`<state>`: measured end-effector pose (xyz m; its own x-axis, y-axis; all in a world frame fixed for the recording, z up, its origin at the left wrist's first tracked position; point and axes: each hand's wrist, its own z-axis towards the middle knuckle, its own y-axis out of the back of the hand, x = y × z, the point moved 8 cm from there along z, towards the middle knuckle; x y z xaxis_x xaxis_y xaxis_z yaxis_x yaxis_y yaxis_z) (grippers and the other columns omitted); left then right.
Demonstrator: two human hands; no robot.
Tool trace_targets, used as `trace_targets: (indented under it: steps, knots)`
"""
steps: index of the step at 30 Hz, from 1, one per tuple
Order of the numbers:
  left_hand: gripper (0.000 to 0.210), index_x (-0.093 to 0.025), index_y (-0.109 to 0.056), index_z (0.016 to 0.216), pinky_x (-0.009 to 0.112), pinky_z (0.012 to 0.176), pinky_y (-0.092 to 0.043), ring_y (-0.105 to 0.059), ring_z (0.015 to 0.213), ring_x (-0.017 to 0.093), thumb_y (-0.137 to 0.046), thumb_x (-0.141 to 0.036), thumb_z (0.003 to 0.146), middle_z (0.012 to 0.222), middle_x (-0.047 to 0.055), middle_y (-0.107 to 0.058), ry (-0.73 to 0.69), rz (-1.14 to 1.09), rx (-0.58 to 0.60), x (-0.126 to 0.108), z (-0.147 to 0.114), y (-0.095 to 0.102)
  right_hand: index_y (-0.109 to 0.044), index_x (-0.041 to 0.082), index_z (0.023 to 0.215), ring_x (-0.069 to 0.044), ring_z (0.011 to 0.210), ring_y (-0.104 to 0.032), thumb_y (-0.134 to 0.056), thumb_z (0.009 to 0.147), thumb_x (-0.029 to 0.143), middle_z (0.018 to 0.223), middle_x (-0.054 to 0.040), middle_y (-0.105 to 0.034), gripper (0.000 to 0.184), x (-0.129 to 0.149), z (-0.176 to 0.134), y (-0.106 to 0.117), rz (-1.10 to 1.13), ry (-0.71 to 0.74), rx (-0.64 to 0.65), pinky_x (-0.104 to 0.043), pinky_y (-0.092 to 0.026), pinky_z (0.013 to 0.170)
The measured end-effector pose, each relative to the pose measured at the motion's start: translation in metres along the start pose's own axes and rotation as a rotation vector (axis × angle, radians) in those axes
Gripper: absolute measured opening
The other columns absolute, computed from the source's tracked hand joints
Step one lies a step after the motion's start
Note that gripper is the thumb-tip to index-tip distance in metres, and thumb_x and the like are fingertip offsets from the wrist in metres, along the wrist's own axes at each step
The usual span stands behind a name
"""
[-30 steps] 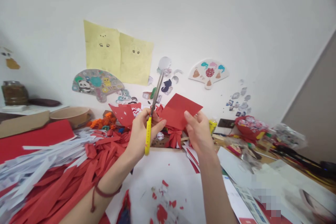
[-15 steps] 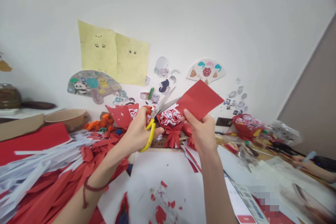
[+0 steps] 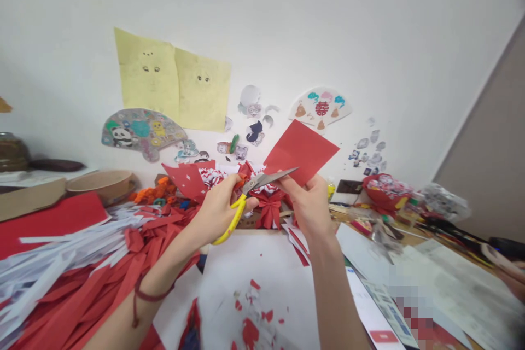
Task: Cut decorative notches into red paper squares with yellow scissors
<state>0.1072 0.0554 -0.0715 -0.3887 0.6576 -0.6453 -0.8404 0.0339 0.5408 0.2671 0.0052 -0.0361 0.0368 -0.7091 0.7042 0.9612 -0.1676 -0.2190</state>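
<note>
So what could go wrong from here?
The yellow-handled metal scissors in the left hand point in very close to the fingers of the right hand, so a slip might nick them. The flat red square of paper is held only near its lower edge, so it could bend or twist if pushed.

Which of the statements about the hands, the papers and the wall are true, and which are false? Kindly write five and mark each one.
1. The left hand holds scissors. True.
2. The right hand holds red paper. True.
3. The red paper lies flat on the desk. False: the right hand holds it up.
4. Red scraps lie on a white surface. True.
5. The two yellow sheets are on the floor. False: these sheets are on the wall.
</note>
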Motion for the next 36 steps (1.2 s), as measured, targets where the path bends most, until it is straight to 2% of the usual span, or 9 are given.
trace_targets:
  steps: [11, 19, 24, 30, 36]
  knots:
    - [0.024, -0.022, -0.042, 0.085, 0.024, 0.055, -0.035, -0.045, 0.058, 0.013, -0.056, -0.041, 0.079, 0.067, -0.006, -0.045, -0.013, 0.010, -0.026, 0.000, -0.001, 0.002, -0.070, 0.017, 0.099, -0.024, 0.093, -0.069, -0.074, 0.076, 0.028, 0.102, -0.0071, -0.073, 0.027, -0.001, -0.002, -0.003, 0.057, 0.031, -0.012, -0.039, -0.057, 0.085]
    - [0.026, -0.023, -0.039, 0.080, 0.024, 0.054, -0.032, -0.044, 0.055, 0.013, -0.053, -0.044, 0.082, 0.060, -0.006, -0.045, 0.015, -0.010, -0.077, -0.003, -0.001, 0.002, -0.067, 0.015, 0.107, -0.025, 0.104, -0.066, -0.071, 0.079, 0.028, 0.111, -0.0092, -0.071, 0.031, -0.007, -0.008, -0.013, 0.178, 0.032, -0.090, -0.043, -0.053, 0.096]
    - [0.027, -0.022, -0.037, 0.077, 0.023, 0.055, -0.031, -0.041, 0.057, 0.012, -0.051, -0.045, 0.083, 0.062, -0.006, -0.044, 0.007, -0.040, -0.106, -0.006, -0.003, -0.001, -0.065, 0.014, 0.111, -0.024, 0.109, -0.064, -0.071, 0.079, 0.028, 0.116, -0.0110, -0.068, 0.036, -0.014, -0.011, -0.018, 0.259, 0.022, -0.159, -0.043, -0.050, 0.101]
    - [0.026, -0.022, -0.035, 0.076, 0.023, 0.056, -0.029, -0.040, 0.057, 0.012, -0.050, -0.042, 0.084, 0.064, -0.006, -0.045, 0.020, 0.009, -0.137, -0.005, -0.004, -0.004, -0.066, 0.013, 0.105, -0.023, 0.104, -0.066, -0.071, 0.078, 0.026, 0.110, -0.0101, -0.070, 0.030, -0.023, -0.015, -0.024, 0.372, -0.018, -0.210, -0.044, -0.048, 0.103]
    - [0.026, -0.022, -0.035, 0.076, 0.024, 0.057, -0.030, -0.041, 0.058, 0.012, -0.049, -0.042, 0.085, 0.063, -0.006, -0.045, 0.015, 0.054, -0.145, -0.005, -0.004, -0.005, -0.068, 0.014, 0.095, -0.021, 0.106, -0.064, -0.069, 0.080, 0.024, 0.107, -0.0080, -0.070, 0.018, -0.024, -0.016, -0.029, 0.437, -0.020, -0.190, -0.043, -0.048, 0.104]
